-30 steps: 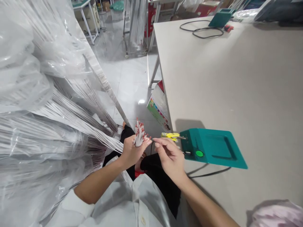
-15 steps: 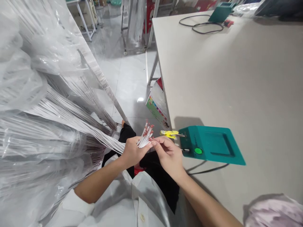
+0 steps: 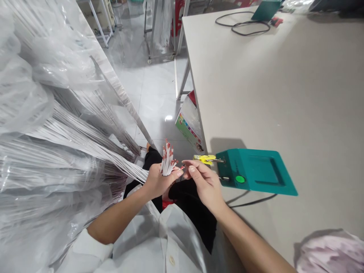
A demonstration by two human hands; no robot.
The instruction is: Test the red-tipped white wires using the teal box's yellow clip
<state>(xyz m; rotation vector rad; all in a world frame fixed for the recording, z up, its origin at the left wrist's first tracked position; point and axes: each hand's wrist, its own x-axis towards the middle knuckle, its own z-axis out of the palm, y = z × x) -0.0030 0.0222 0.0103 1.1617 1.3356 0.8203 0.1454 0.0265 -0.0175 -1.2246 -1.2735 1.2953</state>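
Observation:
My left hand [image 3: 157, 182] is closed around a bundle of thin white wires [image 3: 167, 163] whose red-brown ends fan upward out of the fist. One wire end [image 3: 182, 167] sticks out sideways from the bundle, past the left thumb. Just right of that end is my right hand [image 3: 203, 182], its thumb and index finger slightly apart and nothing visible between them. Close beyond the right fingers, a teal device [image 3: 261, 170] with a green button [image 3: 240, 179] lies on the table. A yellow clip [image 3: 204, 158] is attached to its left side.
Many more wires [image 3: 71, 163] in clear plastic bags hang from a rack [image 3: 122, 94] on my left. The pale table [image 3: 270, 87] fills the right. A black cable [image 3: 241, 28] and second teal device [image 3: 266, 10] lie at its far side. A printed carton [image 3: 187, 125] stands below its edge.
My right thumb and index finger have parted from their pinch at the bundle and moved slightly right. The wire ends in my left hand have tilted more upright and leftward, with one end now standing out.

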